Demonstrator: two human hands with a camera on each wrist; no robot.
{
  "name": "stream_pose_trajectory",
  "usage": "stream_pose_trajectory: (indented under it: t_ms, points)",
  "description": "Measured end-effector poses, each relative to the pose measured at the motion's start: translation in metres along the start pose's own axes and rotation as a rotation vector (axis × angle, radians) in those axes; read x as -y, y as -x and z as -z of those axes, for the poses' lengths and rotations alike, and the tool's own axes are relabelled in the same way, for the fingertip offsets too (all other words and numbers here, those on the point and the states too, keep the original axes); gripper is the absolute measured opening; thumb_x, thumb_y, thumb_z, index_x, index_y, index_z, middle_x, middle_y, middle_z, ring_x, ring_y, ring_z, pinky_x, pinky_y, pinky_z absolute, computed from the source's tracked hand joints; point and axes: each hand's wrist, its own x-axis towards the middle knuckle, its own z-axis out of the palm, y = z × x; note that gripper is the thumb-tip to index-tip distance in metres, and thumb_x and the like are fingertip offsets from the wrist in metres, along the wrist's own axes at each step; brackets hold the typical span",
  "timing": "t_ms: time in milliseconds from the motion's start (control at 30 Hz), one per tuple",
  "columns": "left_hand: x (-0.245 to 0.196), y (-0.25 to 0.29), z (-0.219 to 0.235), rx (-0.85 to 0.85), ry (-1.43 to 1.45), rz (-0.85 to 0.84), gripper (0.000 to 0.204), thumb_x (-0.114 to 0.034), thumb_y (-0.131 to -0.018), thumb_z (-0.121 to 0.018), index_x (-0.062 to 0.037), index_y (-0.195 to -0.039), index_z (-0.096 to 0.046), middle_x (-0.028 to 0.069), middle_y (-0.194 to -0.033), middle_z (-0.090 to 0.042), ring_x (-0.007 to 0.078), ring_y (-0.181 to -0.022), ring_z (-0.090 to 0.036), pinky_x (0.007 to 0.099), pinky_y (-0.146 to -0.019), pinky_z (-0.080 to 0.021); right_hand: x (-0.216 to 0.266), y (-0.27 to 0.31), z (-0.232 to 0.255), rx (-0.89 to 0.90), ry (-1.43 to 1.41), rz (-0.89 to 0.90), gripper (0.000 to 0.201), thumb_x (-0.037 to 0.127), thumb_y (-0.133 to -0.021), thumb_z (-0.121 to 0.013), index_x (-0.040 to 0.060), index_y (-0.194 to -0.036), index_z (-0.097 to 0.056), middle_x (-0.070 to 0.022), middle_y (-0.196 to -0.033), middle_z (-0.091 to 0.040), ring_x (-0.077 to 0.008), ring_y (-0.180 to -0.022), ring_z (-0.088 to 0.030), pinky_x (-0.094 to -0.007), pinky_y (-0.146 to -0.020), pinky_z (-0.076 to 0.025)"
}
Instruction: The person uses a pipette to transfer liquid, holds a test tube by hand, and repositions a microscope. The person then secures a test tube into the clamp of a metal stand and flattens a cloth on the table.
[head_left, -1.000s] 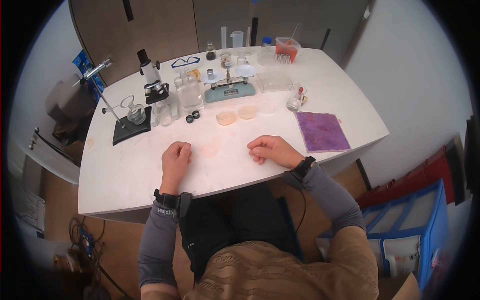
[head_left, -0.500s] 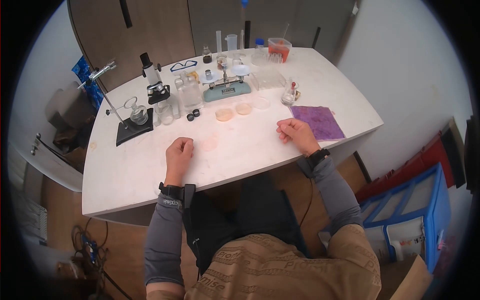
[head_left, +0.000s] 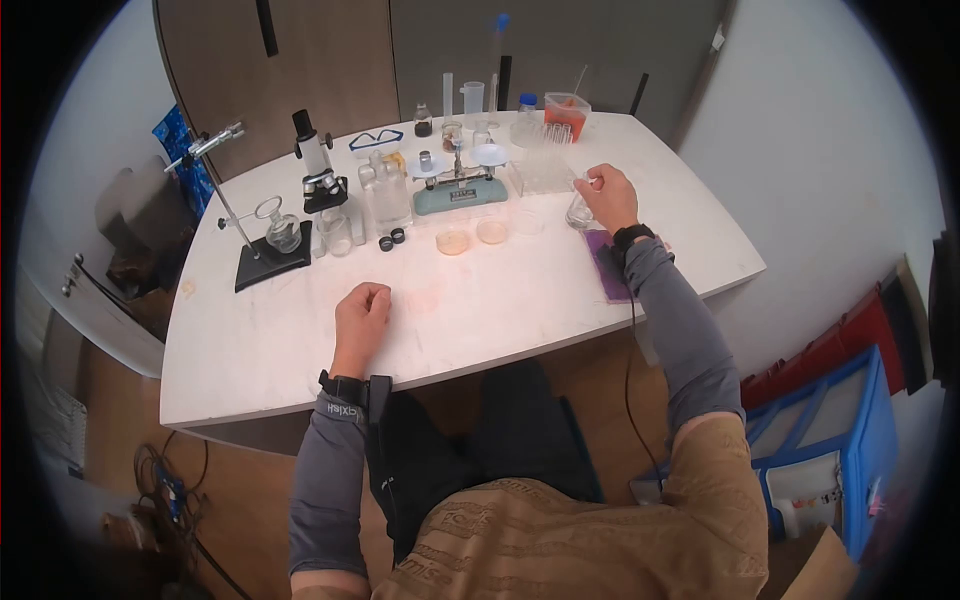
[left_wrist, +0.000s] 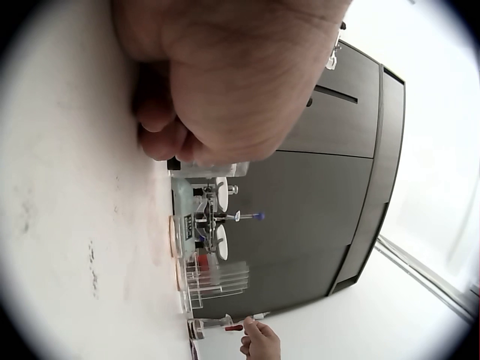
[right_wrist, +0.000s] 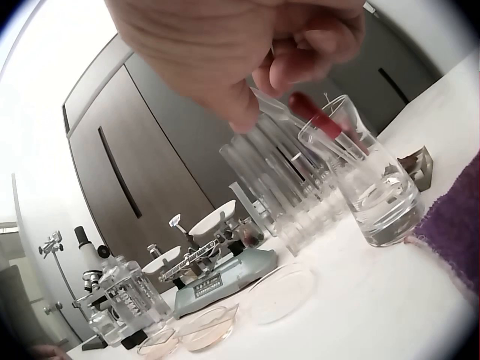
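My left hand (head_left: 361,320) rests on the white table (head_left: 480,330) near its front edge, fingers loosely curled, holding nothing. My right hand (head_left: 612,198) is over a small glass beaker (right_wrist: 384,206) of clear liquid at the table's right. A dropper with a red bulb (right_wrist: 315,116) leans inside the beaker, just below the right fingers. Beside the bulb, the top of a clear slender piece (right_wrist: 274,107) reaches up between the right thumb and fingers; I cannot tell whether they pinch it. A purple cloth (head_left: 606,278) lies in front of the beaker, partly under the right forearm.
A balance scale (head_left: 460,197) stands mid-table, with petri dishes (head_left: 453,243) before it and a rack of test tubes (head_left: 545,165) to its right. Leftward are a clear bottle (head_left: 390,205), a microscope (head_left: 318,170) and a ring stand (head_left: 272,262). A tub with red contents (head_left: 565,122) stands behind.
My right hand has moved from the front middle of the table, rightward and away from me, past the purple cloth to the beaker. The left hand stays nearly in place.
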Motion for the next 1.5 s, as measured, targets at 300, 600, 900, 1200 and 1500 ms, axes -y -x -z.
stream_pose_trajectory:
  t_ms: [300, 600, 900, 1200, 1500]
  points:
    - [0.001, -0.003, 0.000, 0.022, 0.032, -0.039, 0.020, -0.017, -0.103, -0.068, 0.0018, -0.104, -0.074, 0.0008, -0.077, -0.069, 0.0079, -0.065, -0.060, 0.0263, -0.061, -0.050, -0.015, -0.020, -0.002, -0.071, -0.024, 0.110, 0.016, 0.022, -0.093, -0.074, 0.0059, -0.095, -0.076, -0.0142, -0.092, -0.073, -0.0323, -0.084, -0.072, -0.0429, -0.077, -0.057]
    - [0.000, -0.004, 0.001, 0.026, -0.002, -0.066, 0.020, -0.017, -0.102, -0.068, 0.0015, -0.101, -0.074, 0.0018, -0.074, -0.068, 0.0083, -0.063, -0.059, 0.0270, -0.059, -0.048, -0.031, -0.037, 0.023, -0.273, -0.188, 0.007, 0.022, 0.026, -0.097, -0.077, 0.0051, -0.103, -0.076, -0.0049, -0.084, -0.075, -0.0145, -0.068, -0.068, -0.0317, -0.067, -0.056]
    - [-0.005, -0.003, 0.003, 0.081, -0.020, -0.017, 0.020, -0.019, -0.104, -0.068, 0.0002, -0.105, -0.074, -0.0002, -0.080, -0.067, 0.0064, -0.066, -0.056, 0.0238, -0.063, -0.048, 0.025, 0.029, 0.014, -0.133, -0.775, -0.200, 0.021, 0.016, -0.103, -0.071, -0.0014, -0.114, -0.071, -0.0038, -0.092, -0.073, -0.0089, -0.073, -0.066, -0.0253, -0.066, -0.056]
    - [0.001, -0.002, 0.003, 0.035, 0.013, -0.062, 0.020, -0.020, -0.104, -0.069, -0.0001, -0.107, -0.074, 0.0002, -0.083, -0.068, 0.0065, -0.069, -0.058, 0.0240, -0.063, -0.049, 0.002, 0.046, -0.057, -0.018, -0.651, -0.266, 0.022, 0.017, -0.101, -0.072, -0.0018, -0.112, -0.071, -0.0061, -0.088, -0.073, -0.0114, -0.072, -0.069, -0.0285, -0.067, -0.062]
    - [-0.003, -0.003, 0.003, 0.050, -0.013, -0.012, 0.021, -0.019, -0.105, -0.068, 0.0001, -0.108, -0.074, 0.0008, -0.085, -0.069, 0.0069, -0.069, -0.059, 0.0239, -0.063, -0.049, -0.015, 0.050, -0.062, -0.047, -0.579, -0.240, 0.018, 0.016, -0.102, -0.070, -0.0008, -0.108, -0.071, -0.0059, -0.088, -0.072, -0.0114, -0.073, -0.069, -0.0289, -0.067, -0.062]
